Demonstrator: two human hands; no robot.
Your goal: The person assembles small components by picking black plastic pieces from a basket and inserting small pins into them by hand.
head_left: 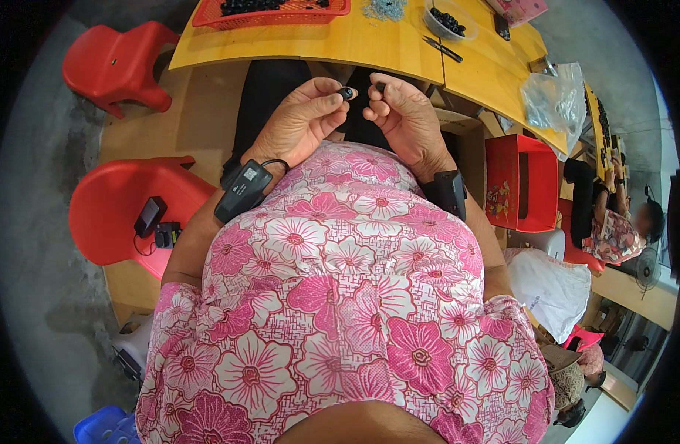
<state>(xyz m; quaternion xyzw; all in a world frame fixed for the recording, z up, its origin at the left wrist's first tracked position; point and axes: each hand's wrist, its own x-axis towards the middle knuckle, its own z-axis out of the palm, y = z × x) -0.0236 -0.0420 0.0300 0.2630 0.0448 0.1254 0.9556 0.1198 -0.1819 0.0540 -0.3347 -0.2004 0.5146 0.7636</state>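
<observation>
My left hand (pixel 304 118) pinches a small black ring-like part (pixel 346 93) between thumb and fingertips. A short gap away, my right hand (pixel 408 122) pinches another small dark piece (pixel 380 86), whose exact kind I cannot make out. Both hands are raised over my lap, just short of the table's near edge. On the yellow table (pixel 384 55) in front of them lie a slim black cutting tool (pixel 442 49) and a clear bowl (pixel 458 35) of round black parts. A small heap of pale bluish clear bits (pixel 385 9) sits beside the bowl.
A red basket (pixel 281 18) with black parts stands at the table's far left. Clear plastic bags (pixel 554 96) hang over its right side, above a red box (pixel 521 181). Red chairs (pixel 114 63) are at left, one bearing small black devices (pixel 150 216). Other people (pixel 613 237) sit at right.
</observation>
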